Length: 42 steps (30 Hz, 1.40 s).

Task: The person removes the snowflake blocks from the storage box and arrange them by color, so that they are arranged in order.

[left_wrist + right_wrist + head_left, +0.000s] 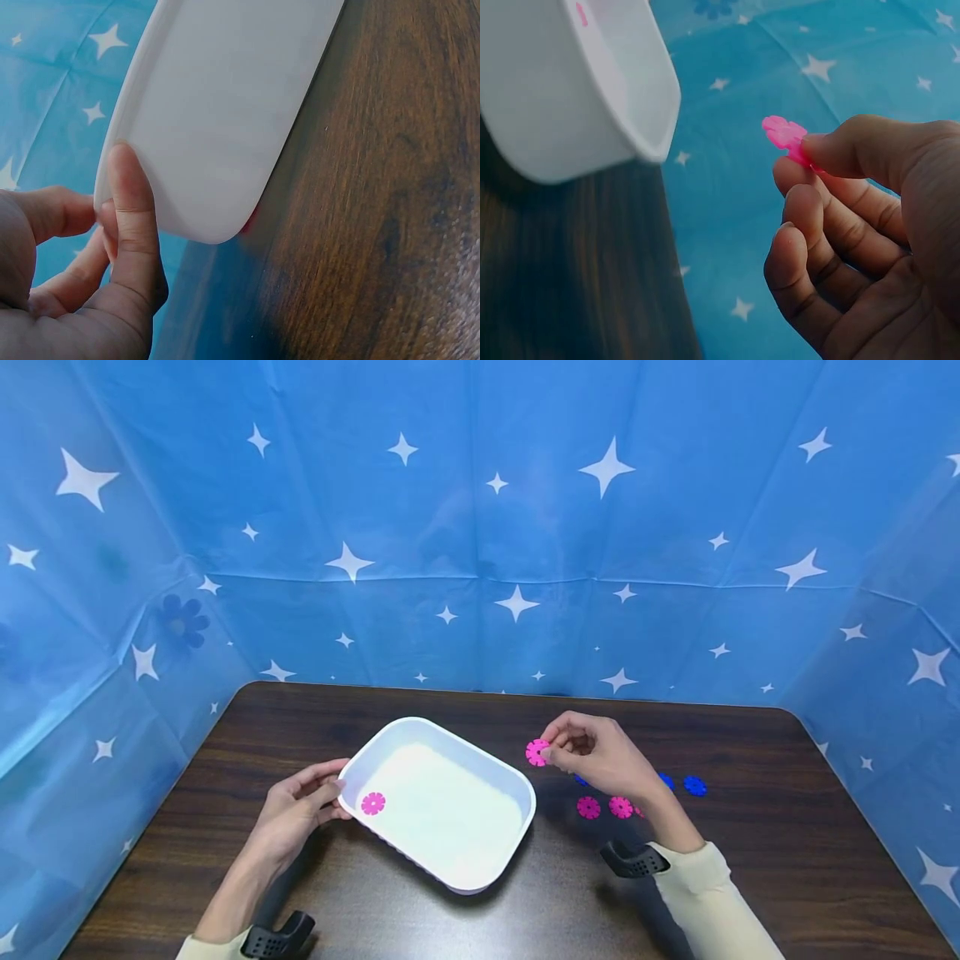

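A white plastic tray (457, 777) stands on the dark table, with one pink notched disc (373, 803) inside near its left end. My left hand (300, 806) grips the tray's left rim between thumb and fingers; the left wrist view shows the thumb (133, 195) against the tray wall. To the right of the tray, my right hand (600, 756) pinches another pink notched disc (537, 752) between thumb and forefinger, above the table. In the right wrist view, that pink disc (787, 136) is seen nearly edge-on, apart from the tray.
Below the right hand lie pink discs (588, 807) (621, 807), one more partly hidden by the wrist. Blue discs (695, 786) lie farther right, and another (581, 780) shows beside the hand. A blue star-patterned cloth (517, 527) hangs behind the wood-grain table (787, 827).
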{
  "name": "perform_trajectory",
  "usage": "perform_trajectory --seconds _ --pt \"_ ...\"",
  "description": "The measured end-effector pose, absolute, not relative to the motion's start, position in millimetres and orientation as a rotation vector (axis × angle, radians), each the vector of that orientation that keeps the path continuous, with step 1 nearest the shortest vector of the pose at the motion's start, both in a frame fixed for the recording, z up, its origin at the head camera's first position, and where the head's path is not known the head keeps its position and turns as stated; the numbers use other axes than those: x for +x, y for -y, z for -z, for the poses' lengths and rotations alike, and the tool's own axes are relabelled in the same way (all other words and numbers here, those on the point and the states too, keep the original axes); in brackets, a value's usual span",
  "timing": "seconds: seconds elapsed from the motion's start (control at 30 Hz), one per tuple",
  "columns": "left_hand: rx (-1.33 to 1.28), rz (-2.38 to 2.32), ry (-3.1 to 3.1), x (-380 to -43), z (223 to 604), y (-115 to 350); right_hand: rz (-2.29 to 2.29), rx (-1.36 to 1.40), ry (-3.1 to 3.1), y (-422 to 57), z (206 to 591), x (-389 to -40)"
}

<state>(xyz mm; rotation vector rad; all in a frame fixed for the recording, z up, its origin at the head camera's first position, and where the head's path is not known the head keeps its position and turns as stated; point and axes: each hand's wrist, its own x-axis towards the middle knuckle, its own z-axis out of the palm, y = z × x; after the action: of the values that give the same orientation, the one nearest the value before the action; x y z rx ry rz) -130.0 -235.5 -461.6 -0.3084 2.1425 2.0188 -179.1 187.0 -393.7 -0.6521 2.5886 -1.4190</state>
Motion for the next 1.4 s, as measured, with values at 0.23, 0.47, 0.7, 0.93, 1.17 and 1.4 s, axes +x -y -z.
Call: perform_trajectory --seconds 0.23,0.47,0.7,0.93,1.17,1.4 --pt "-0.311 -2.015 -2.150 -130.5 461.6 234.6 1.407 -0.558 -2.632 -214.6 400.8 -174.0" --pt "-0.303 -2.015 -2.161 -129.9 461.7 234.7 1.374 -0.413 -2.664 -243.4 412.7 -168.5" --pt "-0.294 -2.019 -2.162 -129.0 461.6 235.7 1.331 -0.319 -2.690 -273.3 426.1 -162.9" --pt "-0.294 -2.024 -2.151 -129.0 461.1 235.7 1.286 -0.246 -2.729 -295.8 433.1 -154.6" --pt "-0.301 -2.019 -2.145 -129.3 461.3 236.0 1.237 -0.184 -2.753 -313.7 443.0 -148.5" --pt "-0.295 -2.017 -2.145 -129.4 461.7 236.4 1.192 -0.075 -2.768 -328.2 452.6 -143.0"
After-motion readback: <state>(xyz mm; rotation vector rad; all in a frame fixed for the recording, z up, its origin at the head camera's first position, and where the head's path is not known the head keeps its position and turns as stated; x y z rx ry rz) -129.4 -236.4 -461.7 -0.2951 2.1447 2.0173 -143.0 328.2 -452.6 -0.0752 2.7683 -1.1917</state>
